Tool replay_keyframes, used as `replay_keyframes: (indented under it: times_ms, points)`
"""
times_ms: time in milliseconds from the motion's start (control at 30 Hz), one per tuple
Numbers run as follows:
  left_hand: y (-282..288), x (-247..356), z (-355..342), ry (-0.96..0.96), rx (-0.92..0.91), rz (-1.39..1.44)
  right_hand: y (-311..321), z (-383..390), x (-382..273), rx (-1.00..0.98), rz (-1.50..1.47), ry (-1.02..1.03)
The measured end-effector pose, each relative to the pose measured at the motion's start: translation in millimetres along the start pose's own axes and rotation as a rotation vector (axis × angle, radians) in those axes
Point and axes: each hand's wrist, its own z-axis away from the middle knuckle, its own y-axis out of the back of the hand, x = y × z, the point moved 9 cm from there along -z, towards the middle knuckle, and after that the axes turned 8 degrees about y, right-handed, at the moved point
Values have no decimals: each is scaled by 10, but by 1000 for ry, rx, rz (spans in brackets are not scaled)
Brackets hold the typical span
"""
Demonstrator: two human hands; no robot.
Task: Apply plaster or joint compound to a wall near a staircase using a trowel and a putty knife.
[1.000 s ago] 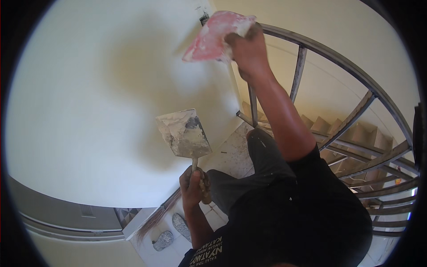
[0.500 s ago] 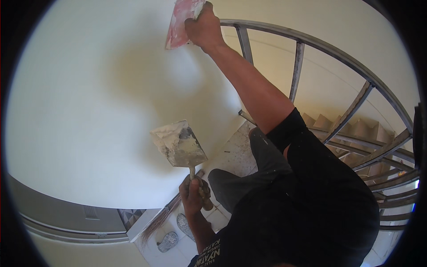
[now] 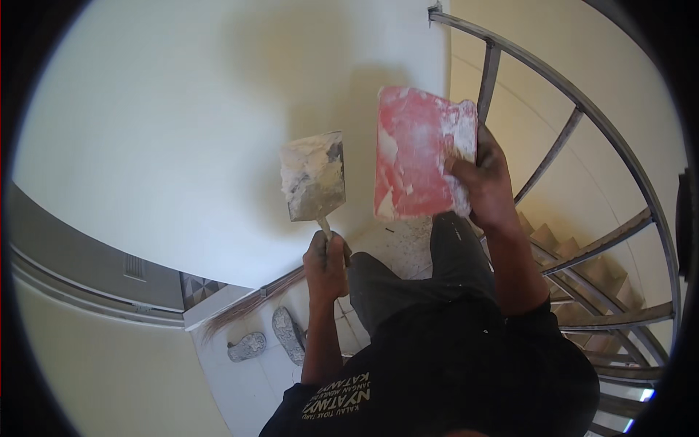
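Observation:
My left hand (image 3: 324,266) is closed round the handle of a wide metal scraper (image 3: 313,175), held upright with pale filler piled on its blade. To its right, my right hand (image 3: 484,178) grips a red plastic spreader (image 3: 411,149) by its right edge, its face smeared with white filler. Both tools are held in front of the white wall (image 3: 160,146), whose surface carries soft shadows.
A curved metal railing (image 3: 582,102) rises on the right above tan stairs (image 3: 604,277). Below lie a speckled tiled floor (image 3: 393,244), a straw broom (image 3: 244,306) and grey slippers (image 3: 246,346). A doorway with a metal sill (image 3: 138,313) is at the lower left.
My right hand has come down and toward me from high on the wall, with the spreader now facing up to view. The left hand with its scraper sits higher in the picture.

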Motion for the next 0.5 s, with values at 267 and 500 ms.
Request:
replay_keyframes:
  times_ms: [267,500]
  points:
    - [-131,313,-31,-405,229,-332,-347,364,54,-65,-130,-147]
    - [-123,224,-150,-431,314,-350,-300,389,127,-50,-283,-282]
